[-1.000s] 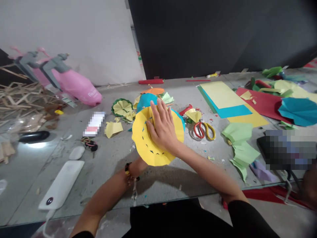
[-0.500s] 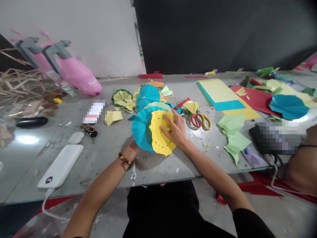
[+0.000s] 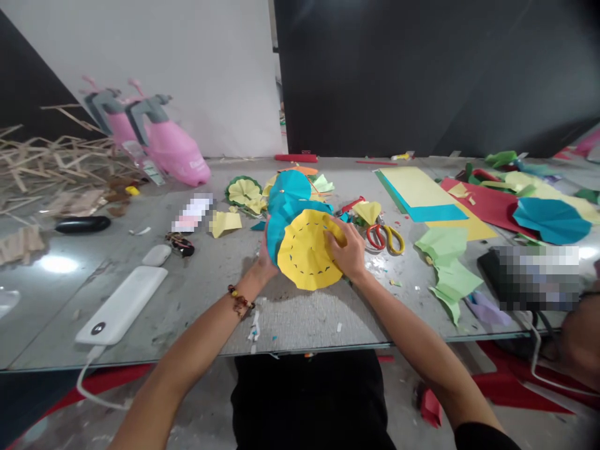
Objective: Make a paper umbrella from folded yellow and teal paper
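Note:
A scalloped yellow paper disc (image 3: 307, 256) with a ring of small slits faces up, in front of a pleated blue paper disc (image 3: 277, 228). My right hand (image 3: 349, 247) grips the yellow disc by its right side, thumb on top. At the blue disc's left edge, my left hand (image 3: 266, 257) holds it; most of those fingers are hidden behind the paper. Just beyond lies another round blue paper piece (image 3: 294, 182). Red-and-yellow-handled scissors (image 3: 385, 239) rest on the table to the right of my right hand.
Paper sheets (image 3: 417, 187) and crumpled green paper (image 3: 445, 262) lie to the right. On the left are a white power bank (image 3: 122, 306), a phone (image 3: 192, 212) and keys (image 3: 182, 245), with pink spray bottles (image 3: 175, 150) behind. A co-worker's arm (image 3: 584, 337) shows at the right edge.
The yellow disc has turned flatter toward me and covers more of the blue disc. My right hand has gone from spread fingers on it to gripping its right side.

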Motion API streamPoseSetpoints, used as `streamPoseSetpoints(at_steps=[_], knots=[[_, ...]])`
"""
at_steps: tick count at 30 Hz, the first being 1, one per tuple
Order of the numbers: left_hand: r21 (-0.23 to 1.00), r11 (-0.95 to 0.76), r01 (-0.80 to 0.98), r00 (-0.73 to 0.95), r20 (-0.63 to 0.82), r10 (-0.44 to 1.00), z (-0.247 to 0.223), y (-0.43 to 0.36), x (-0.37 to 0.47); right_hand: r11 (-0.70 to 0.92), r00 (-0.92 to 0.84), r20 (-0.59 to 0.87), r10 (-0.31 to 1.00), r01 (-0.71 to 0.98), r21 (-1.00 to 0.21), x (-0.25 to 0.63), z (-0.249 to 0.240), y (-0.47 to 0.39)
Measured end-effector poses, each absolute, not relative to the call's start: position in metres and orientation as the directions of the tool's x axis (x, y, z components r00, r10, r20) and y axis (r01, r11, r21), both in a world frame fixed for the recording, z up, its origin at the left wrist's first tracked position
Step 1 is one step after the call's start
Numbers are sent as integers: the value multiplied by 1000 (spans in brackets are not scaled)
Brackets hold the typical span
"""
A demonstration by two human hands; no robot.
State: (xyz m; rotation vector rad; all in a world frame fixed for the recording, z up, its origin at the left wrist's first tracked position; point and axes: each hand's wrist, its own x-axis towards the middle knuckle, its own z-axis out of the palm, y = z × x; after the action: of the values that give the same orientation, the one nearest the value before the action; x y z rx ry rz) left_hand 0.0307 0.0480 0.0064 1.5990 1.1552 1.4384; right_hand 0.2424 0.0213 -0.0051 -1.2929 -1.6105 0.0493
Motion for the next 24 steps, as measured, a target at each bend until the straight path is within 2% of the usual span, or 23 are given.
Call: streamPoseSetpoints(at_steps=[6,12,14,16,18,21,24], knots=[[971,-219,-92,153,231,961,-4,69,34,425,169,676,717,663,-616,252,-5,28],[970,-243,5,115,241,964,-6,72,22,421,221,590,777,514,-747,253,0,31],[957,-289,23,90,286,954,-5,66,18,417,213,573,791,497,-761,255,0,29],[917,-384,111,155,365,918,-5,59,16,411,196,563,803,503,-760,259,-3,27],[882,-430,194,136,410,902,-7,53,17,400,164,542,824,510,-761,263,-7,25],[916,-349,198,41,348,936,-12,48,23,402,120,531,839,521,-752,265,-10,23],[941,-309,139,4,312,950,-14,48,26,383,149,513,845,501,-776,264,-8,23]])
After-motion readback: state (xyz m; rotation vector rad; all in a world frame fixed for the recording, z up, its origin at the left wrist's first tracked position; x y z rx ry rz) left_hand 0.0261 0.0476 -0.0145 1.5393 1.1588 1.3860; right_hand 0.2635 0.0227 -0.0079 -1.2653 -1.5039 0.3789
